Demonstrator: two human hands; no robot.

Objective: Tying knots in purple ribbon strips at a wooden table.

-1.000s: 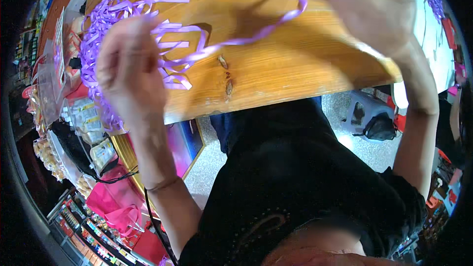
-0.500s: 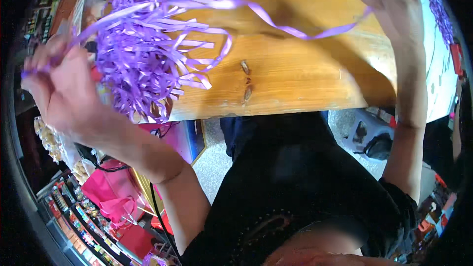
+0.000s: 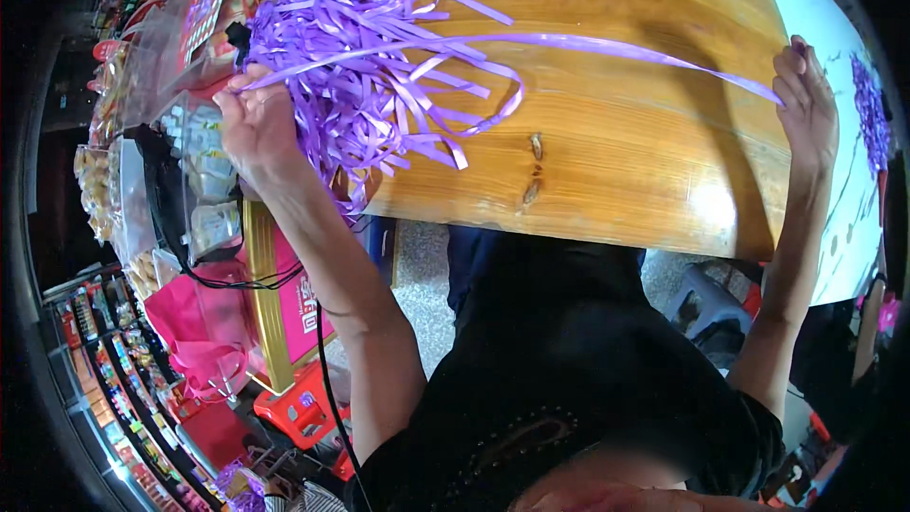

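A long purple ribbon (image 3: 588, 42) stretches between my hands above the wooden table (image 3: 626, 161). Its left end is pinched in the fingers of my left hand (image 3: 261, 123). At the right, my right hand (image 3: 806, 104) is closed on the other end, beyond the table's right side. Beneath the ribbon's left part, a heaped bundle of cut purple ribbons (image 3: 351, 57) covers the left of the table, with loose ends pointing right. My left hand is beside this bundle's left edge.
Left of the table stand clear bins (image 3: 210, 166) with packets and a black cable. A pink bag (image 3: 194, 322) hangs below, near a red stool (image 3: 303, 408). On the white table (image 3: 844, 218) at right lies another purple ribbon bundle (image 3: 870, 114). A grey stool (image 3: 701, 299) is underneath.
The ribbon was wavy and slack; now it is drawn nearly straight. My right hand has come lower and farther right in view, my left hand farther right. The whole view has shifted.
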